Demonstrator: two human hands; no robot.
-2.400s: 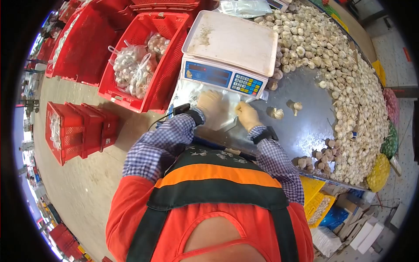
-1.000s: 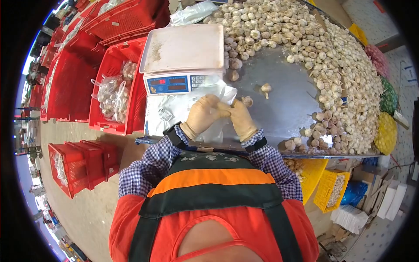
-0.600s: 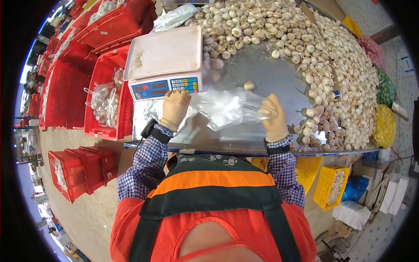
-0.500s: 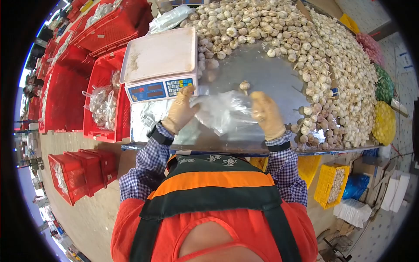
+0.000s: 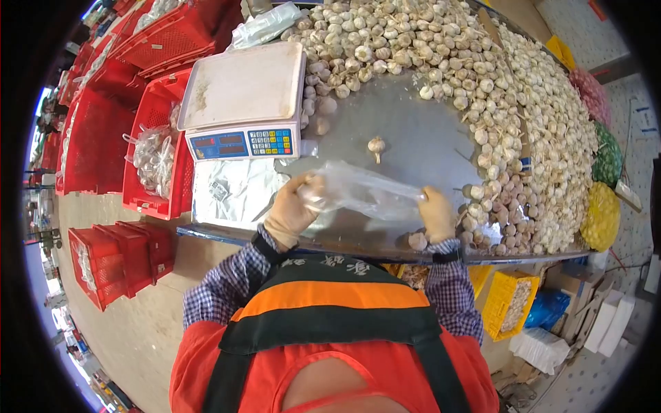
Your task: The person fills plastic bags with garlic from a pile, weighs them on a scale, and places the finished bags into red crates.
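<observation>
Head view: left hand (image 5: 292,212) and right hand (image 5: 436,213) grip a clear bag (image 5: 368,191), fingers (image 5: 300,182) partly obscured.

Plastic bag (image 5: 368,193) — blurred; scale display (image 5: 219,144) — illegible; garlic heap (image 5: 413,34) cut off at top.

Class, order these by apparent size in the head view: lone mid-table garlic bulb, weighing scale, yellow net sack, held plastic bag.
Largest to smallest:
weighing scale
held plastic bag
yellow net sack
lone garlic bulb
</observation>
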